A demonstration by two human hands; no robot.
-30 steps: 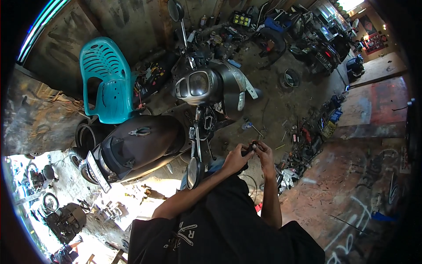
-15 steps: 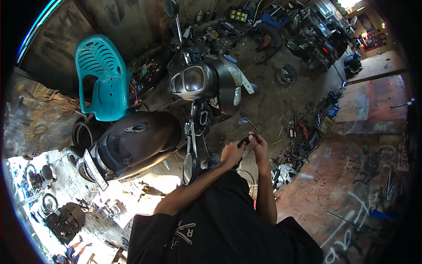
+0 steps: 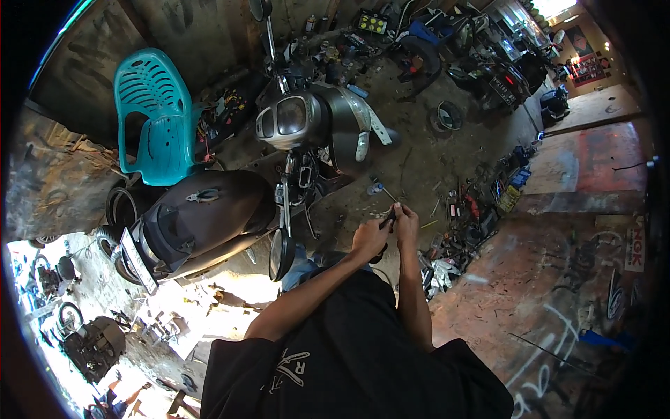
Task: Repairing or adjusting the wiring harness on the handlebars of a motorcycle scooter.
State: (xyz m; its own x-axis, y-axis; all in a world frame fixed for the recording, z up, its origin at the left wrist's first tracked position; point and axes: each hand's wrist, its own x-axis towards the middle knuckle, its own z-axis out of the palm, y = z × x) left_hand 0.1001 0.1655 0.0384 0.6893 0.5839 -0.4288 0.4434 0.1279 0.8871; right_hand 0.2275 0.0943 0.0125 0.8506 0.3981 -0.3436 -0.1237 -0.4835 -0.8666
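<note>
My left hand [image 3: 369, 238] is closed around a small dark, elongated piece [image 3: 388, 219] whose kind I cannot make out. Beside it, my right hand [image 3: 407, 227] pinches the far end of the same piece, thumb and fingertips together. Both hands are held in front of my body, above the floor. To their left stands a dark scooter [image 3: 230, 199] with a grey front [image 3: 289, 119], its near mirror [image 3: 280, 255] close to my left forearm. Pliers [image 3: 202, 195] lie on its seat.
A turquoise plastic chair [image 3: 157, 150] stands behind the scooter. Tools and parts [image 3: 474, 206] lie along the right wall, with a crumpled silvery bag [image 3: 441, 274] nearer me. A round bucket [image 3: 449, 116] sits farther off. Another motorcycle [image 3: 499, 84] is at the far right.
My hands have come closer together around the dark piece, the right one lower. The scooter and chair appear shifted left in the picture as the view turned slightly.
</note>
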